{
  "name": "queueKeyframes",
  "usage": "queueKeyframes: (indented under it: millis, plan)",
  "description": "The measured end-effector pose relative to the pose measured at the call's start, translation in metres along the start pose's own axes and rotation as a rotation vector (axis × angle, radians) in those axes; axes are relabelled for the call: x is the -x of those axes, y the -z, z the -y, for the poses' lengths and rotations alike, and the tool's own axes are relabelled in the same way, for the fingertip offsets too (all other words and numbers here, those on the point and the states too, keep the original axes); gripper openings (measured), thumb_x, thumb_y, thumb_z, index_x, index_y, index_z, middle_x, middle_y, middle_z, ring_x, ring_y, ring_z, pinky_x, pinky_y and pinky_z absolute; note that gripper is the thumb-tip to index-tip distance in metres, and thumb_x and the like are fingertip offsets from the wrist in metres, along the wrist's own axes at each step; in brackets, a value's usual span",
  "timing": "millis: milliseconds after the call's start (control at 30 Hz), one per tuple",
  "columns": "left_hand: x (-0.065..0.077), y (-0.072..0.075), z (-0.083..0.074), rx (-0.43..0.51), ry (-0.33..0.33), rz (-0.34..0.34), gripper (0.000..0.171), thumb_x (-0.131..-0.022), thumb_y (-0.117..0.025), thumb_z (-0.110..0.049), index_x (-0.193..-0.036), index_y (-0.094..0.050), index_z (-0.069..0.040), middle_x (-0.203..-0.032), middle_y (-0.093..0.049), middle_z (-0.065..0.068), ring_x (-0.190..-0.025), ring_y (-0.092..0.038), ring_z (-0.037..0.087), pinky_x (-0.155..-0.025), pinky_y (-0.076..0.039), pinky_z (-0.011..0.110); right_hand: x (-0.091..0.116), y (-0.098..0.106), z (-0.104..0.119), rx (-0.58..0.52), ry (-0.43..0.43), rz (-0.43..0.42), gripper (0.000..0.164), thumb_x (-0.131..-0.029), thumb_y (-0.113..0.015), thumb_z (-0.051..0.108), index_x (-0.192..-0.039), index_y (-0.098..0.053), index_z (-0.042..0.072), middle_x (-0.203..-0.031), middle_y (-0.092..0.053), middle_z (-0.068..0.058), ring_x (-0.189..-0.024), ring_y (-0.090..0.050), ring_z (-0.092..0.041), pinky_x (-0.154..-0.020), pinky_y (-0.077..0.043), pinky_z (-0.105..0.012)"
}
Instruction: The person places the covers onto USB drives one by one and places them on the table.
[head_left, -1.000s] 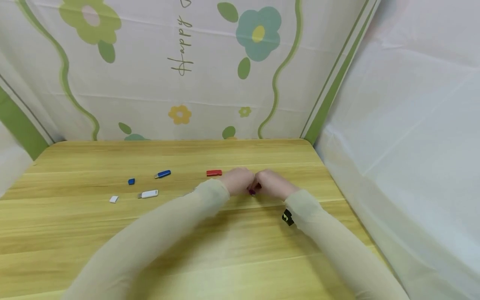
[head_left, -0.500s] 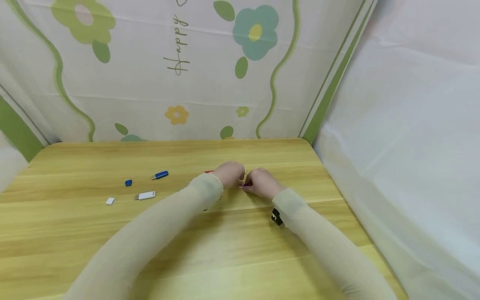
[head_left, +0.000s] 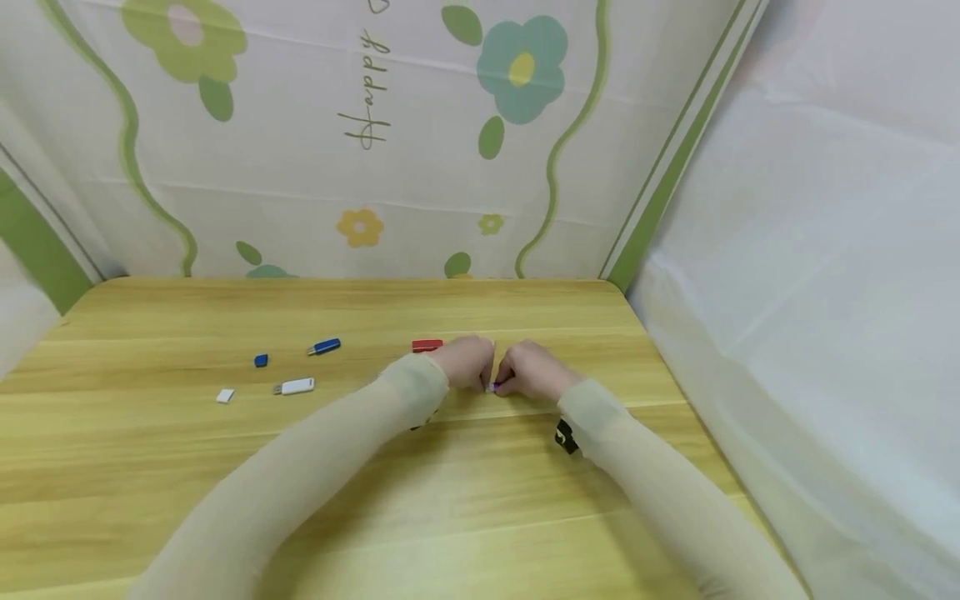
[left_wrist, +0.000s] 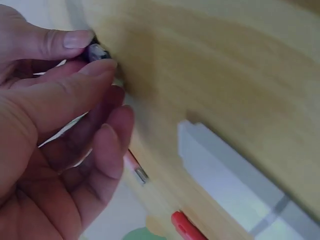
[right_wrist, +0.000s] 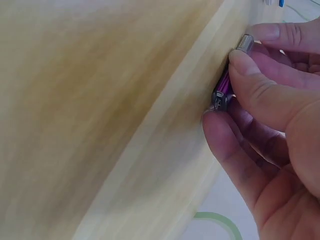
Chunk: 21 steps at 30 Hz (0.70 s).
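A small purple USB flash drive (right_wrist: pixel 223 82) with a metal end is between my two hands, just above the wooden table. My right hand (head_left: pixel 536 371) pinches its purple body between thumb and fingers, plainest in the right wrist view. From the other side my left hand (head_left: pixel 467 362) has its thumb and curled fingers at the metal end; its hold there is partly hidden. In the left wrist view only one end of the drive (left_wrist: pixel 97 51) shows between the fingertips. A red USB drive (head_left: pixel 427 344) lies just behind my left hand.
To the left lie a blue USB drive (head_left: pixel 325 347), a blue cap (head_left: pixel 261 361), a white USB drive (head_left: pixel 295 386) and a white cap (head_left: pixel 225 396). A pale rectangular thing (left_wrist: pixel 225 180) lies under my left wrist. Cloth walls (head_left: pixel 810 300) border the table.
My hands were together over the drive, then drew slightly apart, showing it in the right hand. Now the left fingers are back close at its metal end. The head view shifts slightly.
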<state>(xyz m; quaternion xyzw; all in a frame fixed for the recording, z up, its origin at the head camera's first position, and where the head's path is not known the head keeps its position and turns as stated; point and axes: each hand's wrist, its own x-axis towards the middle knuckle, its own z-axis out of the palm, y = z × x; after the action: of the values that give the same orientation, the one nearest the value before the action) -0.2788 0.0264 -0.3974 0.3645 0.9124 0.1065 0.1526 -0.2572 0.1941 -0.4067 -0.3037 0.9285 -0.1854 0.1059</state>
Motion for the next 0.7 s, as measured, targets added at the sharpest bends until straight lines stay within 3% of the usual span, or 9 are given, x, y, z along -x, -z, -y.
queueKeyframes:
  millis: [267,367,533,700]
  plan:
    - [0.007,-0.008,0.001,-0.002,0.010,-0.049,0.017,-0.083,-0.082,-0.013,-0.078,-0.066,-0.012,-0.088,-0.060,-0.002,-0.076,-0.056,0.012,-0.072,-0.049,0.024,0.004,0.001,0.010,0.017,0.024,0.025,0.006,-0.082,-0.080,0.008,-0.087,-0.077,0.005,-0.081,-0.073,-0.001,-0.074,-0.066,-0.011,-0.068,-0.054,-0.022]
    - [0.017,-0.004,0.004,0.010,0.032,-0.053,0.015,-0.084,-0.080,-0.011,-0.078,-0.066,-0.009,-0.088,-0.063,-0.001,-0.071,-0.052,0.011,-0.067,-0.047,0.024,0.004,0.005,0.014,0.056,0.007,0.046,0.013,-0.083,-0.080,0.010,-0.093,-0.077,0.004,-0.084,-0.072,-0.002,-0.075,-0.065,-0.011,-0.070,-0.054,-0.025]
    - [0.056,0.020,0.029,0.067,0.067,-0.120,0.009,-0.084,-0.078,-0.007,-0.087,-0.070,-0.006,-0.084,-0.066,0.000,-0.075,-0.057,0.014,-0.071,-0.050,0.029,-0.003,0.018,0.029,0.105,-0.045,0.040,0.022,-0.087,-0.077,0.013,-0.105,-0.074,0.000,-0.093,-0.072,-0.007,-0.081,-0.066,-0.015,-0.076,-0.056,-0.029]
    - [0.114,0.048,0.076,0.103,0.120,-0.198,0.016,-0.084,-0.077,-0.005,-0.099,-0.074,-0.002,-0.096,-0.072,0.008,-0.089,-0.066,0.023,-0.082,-0.055,0.039,-0.018,0.029,0.048,0.157,0.001,0.033,0.021,-0.092,-0.071,0.013,-0.108,-0.073,-0.001,-0.101,-0.073,-0.010,-0.085,-0.068,-0.016,-0.078,-0.056,-0.029]
